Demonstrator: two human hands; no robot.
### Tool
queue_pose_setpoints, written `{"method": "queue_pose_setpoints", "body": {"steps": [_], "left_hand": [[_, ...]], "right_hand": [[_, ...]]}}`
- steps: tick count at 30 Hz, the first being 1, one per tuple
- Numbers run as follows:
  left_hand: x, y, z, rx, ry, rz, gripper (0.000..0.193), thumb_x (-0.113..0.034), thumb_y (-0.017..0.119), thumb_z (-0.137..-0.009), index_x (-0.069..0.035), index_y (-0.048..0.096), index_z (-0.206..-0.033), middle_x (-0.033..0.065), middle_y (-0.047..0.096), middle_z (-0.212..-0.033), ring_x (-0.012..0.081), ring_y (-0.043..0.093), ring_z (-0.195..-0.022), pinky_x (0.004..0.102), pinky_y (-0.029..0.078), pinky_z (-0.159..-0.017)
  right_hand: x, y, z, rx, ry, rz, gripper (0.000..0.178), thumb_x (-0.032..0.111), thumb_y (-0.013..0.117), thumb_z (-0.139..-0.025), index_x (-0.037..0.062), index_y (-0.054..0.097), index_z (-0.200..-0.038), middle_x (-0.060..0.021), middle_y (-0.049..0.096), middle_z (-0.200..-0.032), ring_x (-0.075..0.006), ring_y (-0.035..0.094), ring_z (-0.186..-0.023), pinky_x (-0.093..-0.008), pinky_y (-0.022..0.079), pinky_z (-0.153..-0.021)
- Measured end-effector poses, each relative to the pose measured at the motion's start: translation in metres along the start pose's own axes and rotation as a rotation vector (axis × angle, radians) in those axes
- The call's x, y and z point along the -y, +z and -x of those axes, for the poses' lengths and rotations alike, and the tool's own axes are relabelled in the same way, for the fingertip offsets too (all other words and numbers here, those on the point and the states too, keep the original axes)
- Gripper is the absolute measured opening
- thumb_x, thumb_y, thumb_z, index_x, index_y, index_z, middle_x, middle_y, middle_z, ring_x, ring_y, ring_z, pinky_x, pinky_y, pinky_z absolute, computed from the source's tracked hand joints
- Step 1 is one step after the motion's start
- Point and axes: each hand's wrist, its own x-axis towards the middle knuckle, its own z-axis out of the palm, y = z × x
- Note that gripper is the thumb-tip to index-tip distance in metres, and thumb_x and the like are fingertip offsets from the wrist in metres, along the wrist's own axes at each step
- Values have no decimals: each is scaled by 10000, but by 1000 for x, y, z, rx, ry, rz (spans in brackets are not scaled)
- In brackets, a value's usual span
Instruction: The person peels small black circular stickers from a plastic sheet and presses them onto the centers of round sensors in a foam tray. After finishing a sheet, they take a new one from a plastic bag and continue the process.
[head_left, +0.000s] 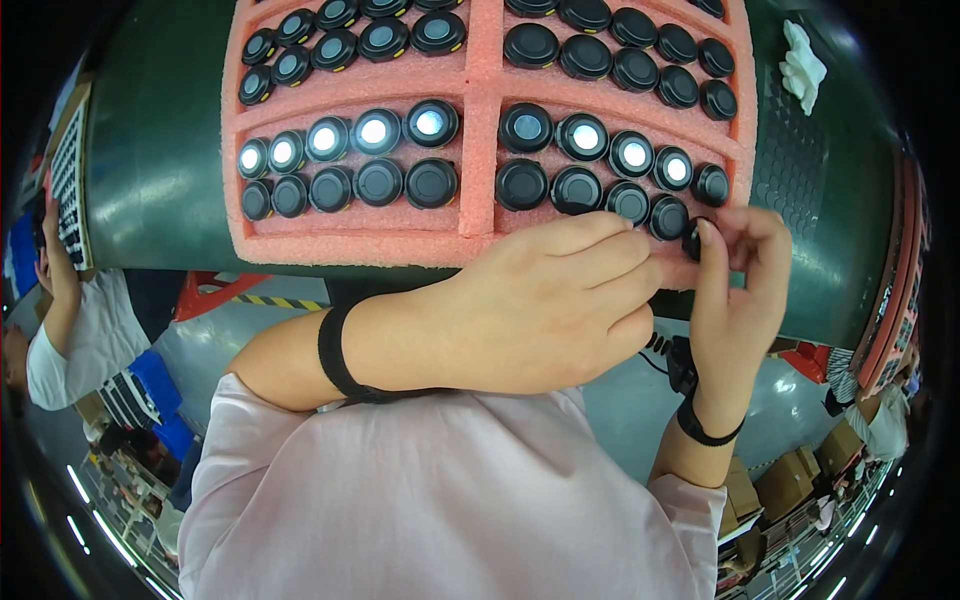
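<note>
Black wristband [333, 352] on, the left hand [540, 305] is curled, its grip hidden; the thumb of the right hand [740, 270] touches 1 black disc [691, 242] in the near right corner of the pink foam tray [350, 247], but I cannot tell if fingers close on it. Likely light, stiff and slick, it suits a rim hold; shiny-topped discs [373, 133] stand beyond.

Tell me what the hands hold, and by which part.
Right hand: thumb over right side of black disc, grip unclear. Left hand: fingertips hidden, cannot tell.
</note>
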Motion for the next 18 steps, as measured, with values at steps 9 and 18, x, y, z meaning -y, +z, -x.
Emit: {"method": "queue_pose_setpoints", "body": {"steps": [9,18], "left_hand": [[-3,-52,24,44,-101,152,244,-167,752,-735,-24,671,-915,95,639,-891,256,636,-747,360,497,-610],[-6,-82,42,-72,-171,40,305,-167,797,-726,-32,713,-987,67,632,-826,215,617,-668,303,449,-522]], "right_hand": [[21,-31,31,377,-284,-224,258,24,799,-761,40,650,-971,-88,650,-958,-253,603,-830,-339,475,-715],[50,8,35,383,-395,-230,330,-7,827,-704,16,633,-969,-127,660,-966,-265,627,-859,-351,480,-766]]}}
